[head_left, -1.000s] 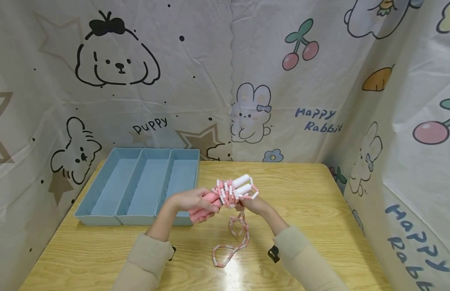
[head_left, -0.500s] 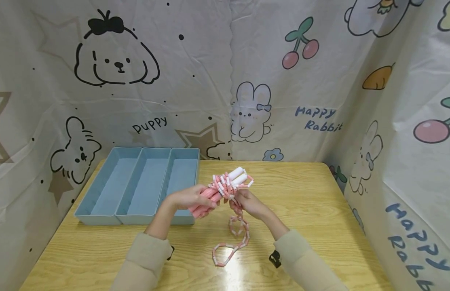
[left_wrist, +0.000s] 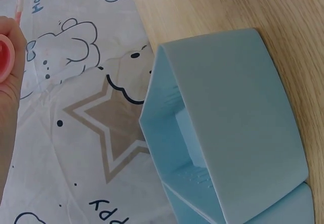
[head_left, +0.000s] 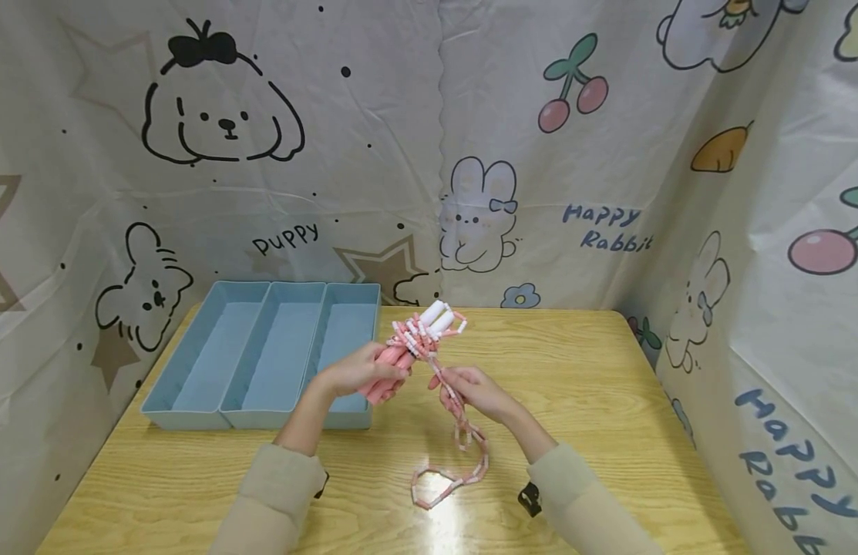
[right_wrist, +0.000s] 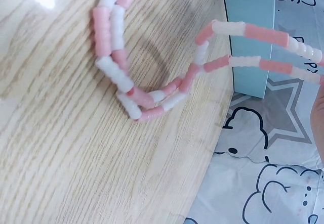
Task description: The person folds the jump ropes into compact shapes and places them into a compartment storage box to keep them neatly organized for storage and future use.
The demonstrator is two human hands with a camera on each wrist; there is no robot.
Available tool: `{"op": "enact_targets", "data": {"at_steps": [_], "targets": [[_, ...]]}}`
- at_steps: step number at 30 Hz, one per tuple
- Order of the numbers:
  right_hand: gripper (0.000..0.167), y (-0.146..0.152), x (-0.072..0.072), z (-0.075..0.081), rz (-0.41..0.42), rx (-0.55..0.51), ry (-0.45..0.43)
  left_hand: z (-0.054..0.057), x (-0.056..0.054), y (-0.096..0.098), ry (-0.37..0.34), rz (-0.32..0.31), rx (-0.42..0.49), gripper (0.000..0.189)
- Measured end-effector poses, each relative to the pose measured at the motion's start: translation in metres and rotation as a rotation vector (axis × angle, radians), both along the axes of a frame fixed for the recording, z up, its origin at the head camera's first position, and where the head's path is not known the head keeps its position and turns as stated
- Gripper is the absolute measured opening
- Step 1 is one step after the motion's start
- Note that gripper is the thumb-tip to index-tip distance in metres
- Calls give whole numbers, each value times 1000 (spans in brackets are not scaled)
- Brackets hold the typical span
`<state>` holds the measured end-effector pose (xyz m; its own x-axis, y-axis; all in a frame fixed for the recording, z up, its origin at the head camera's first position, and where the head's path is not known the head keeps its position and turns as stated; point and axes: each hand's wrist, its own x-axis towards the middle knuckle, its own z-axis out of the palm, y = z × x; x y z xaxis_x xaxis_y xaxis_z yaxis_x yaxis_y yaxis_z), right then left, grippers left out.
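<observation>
Above the table, my left hand [head_left: 352, 371] grips the pink handles [head_left: 389, 375] of a jump rope; their white ends point up and away. Pink and white beaded cord [head_left: 415, 339] is wound round the handles. My right hand [head_left: 479, 391] pinches the loose cord [head_left: 462, 422] just right of the wrapped part. Below it, the cord trails down to a loop on the tabletop. The right wrist view shows doubled beaded strands [right_wrist: 103, 32] running to the fingers at its right edge. In the left wrist view, a round pink handle end [left_wrist: 5, 57] shows by the hand.
A light blue tray [head_left: 272, 420] with three long compartments stands at the table's back left, close to my left hand. The wooden table [head_left: 581, 432] meets a printed cloth [head_left: 401, 154] at the back and sides.
Both handles and my left hand have shifted up and slightly left. My right hand has come away from the wrapped bundle, drawing the loose cord out right and down; the table loop shifted slightly.
</observation>
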<state>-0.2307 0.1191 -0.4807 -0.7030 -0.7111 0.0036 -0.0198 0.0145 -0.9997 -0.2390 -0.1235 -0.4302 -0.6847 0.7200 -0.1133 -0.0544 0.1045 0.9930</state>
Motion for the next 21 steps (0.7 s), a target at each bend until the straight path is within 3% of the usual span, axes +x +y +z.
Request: {"op": "enact_targets", "data": {"at_steps": [11, 21], "targets": [[42, 5, 0, 4, 52, 6, 23, -2, -2, -1, -7, 89, -48, 20], [36, 10, -6, 14, 9, 103, 35, -2, -4, -2, -4, 123, -60, 14]]}}
